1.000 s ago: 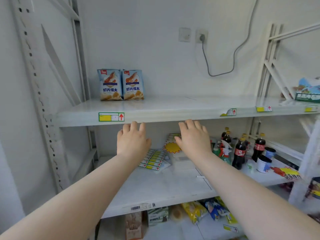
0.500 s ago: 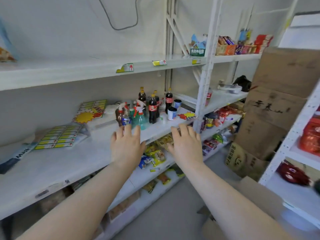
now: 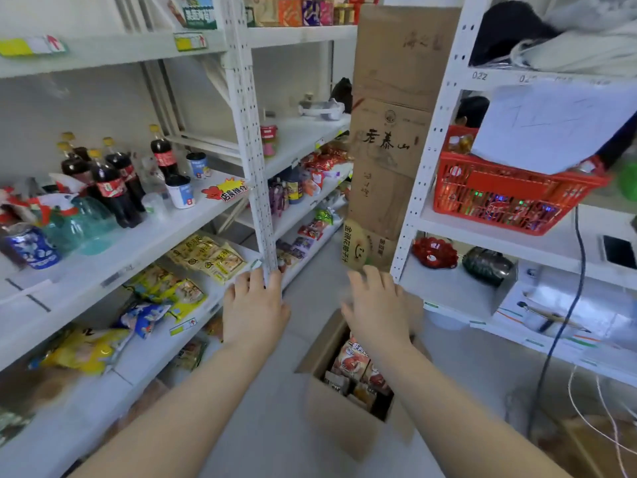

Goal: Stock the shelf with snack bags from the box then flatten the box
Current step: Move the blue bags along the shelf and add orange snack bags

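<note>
An open cardboard box (image 3: 339,412) stands on the floor below my hands, with red snack bags (image 3: 351,360) upright inside it. My right hand (image 3: 377,310) hovers over the box's far end, fingers spread, holding nothing. Left of the box, my left hand (image 3: 253,307) is also empty with fingers apart, in front of the white shelf upright (image 3: 248,132). The shelf (image 3: 113,263) on the left carries cola bottles, cups and yellow snack packs.
Tall stacked cardboard boxes (image 3: 389,125) stand at the aisle's far end. A second white rack on the right holds a red basket (image 3: 510,198), a pot and white appliances. Cables (image 3: 565,319) hang down to the floor at the right.
My view has swung right and down, from the upper shelf with two blue bags to the aisle floor. Both empty hands have dropped towards the open box.
</note>
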